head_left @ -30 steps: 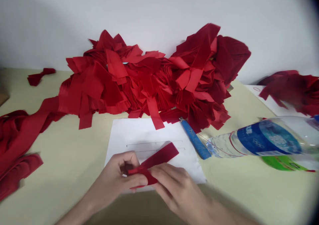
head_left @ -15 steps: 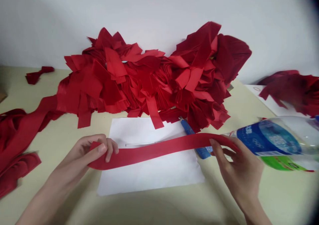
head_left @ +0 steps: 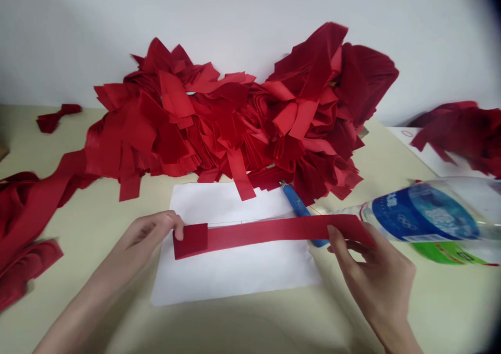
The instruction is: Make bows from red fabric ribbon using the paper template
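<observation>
A flat red fabric strip (head_left: 274, 231) lies stretched across a white paper sheet (head_left: 235, 278), its left end folded into a darker square flap (head_left: 190, 240). My left hand (head_left: 152, 231) holds that folded end down at its upper corner. My right hand (head_left: 371, 260) grips the far end of the strip, with the fingers under it and the thumb on top. Thin ruled lines on the paper are mostly hidden under the strip.
A large heap of cut red strips (head_left: 219, 124) stands against the white wall. A blue utility knife (head_left: 297, 210) lies partly under it, beside a clear plastic bottle (head_left: 422, 213) with a blue label. More red fabric (head_left: 23, 223) lies at left, and another pile (head_left: 462, 134) at right.
The strip has gone from a loose curve to a straight, flat band on the paper, with its left end now folded square. My hands stay far apart, as half a second ago.
</observation>
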`<action>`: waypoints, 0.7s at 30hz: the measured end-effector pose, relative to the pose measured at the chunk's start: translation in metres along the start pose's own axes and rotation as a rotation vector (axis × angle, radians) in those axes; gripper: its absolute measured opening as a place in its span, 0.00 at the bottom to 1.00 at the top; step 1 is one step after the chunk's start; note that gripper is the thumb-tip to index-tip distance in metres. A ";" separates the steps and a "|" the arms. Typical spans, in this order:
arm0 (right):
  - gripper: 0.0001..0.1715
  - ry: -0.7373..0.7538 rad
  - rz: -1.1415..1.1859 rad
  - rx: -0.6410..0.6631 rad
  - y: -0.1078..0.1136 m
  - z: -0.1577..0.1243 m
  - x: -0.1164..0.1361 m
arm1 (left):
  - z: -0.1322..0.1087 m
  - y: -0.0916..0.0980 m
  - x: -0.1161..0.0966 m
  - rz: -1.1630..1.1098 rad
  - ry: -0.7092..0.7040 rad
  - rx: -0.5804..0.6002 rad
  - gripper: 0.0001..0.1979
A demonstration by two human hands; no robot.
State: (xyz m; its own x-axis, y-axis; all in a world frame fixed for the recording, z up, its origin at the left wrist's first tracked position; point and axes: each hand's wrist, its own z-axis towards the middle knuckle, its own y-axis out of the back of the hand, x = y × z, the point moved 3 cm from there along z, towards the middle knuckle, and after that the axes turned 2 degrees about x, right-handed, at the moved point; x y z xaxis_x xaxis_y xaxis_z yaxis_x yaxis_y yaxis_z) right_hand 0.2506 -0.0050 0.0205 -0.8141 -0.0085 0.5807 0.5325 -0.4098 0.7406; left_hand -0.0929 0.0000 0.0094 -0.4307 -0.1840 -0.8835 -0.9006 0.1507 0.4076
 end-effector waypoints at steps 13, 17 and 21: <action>0.12 0.032 0.024 0.082 -0.004 -0.002 0.003 | -0.002 -0.003 -0.003 0.122 0.013 0.170 0.15; 0.10 0.081 0.022 0.095 -0.006 -0.001 0.007 | -0.003 -0.011 -0.009 0.158 -0.039 0.165 0.10; 0.08 0.172 0.015 0.128 -0.011 -0.002 0.016 | 0.001 -0.036 -0.021 0.187 -0.111 0.204 0.06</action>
State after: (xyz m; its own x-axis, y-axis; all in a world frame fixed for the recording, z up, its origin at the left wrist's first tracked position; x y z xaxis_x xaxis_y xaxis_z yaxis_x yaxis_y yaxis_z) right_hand 0.2312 -0.0021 0.0206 -0.8277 -0.1735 0.5337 0.5608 -0.2893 0.7757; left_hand -0.0513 -0.0003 0.0124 -0.5689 -0.0290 -0.8219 -0.7711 0.3664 0.5208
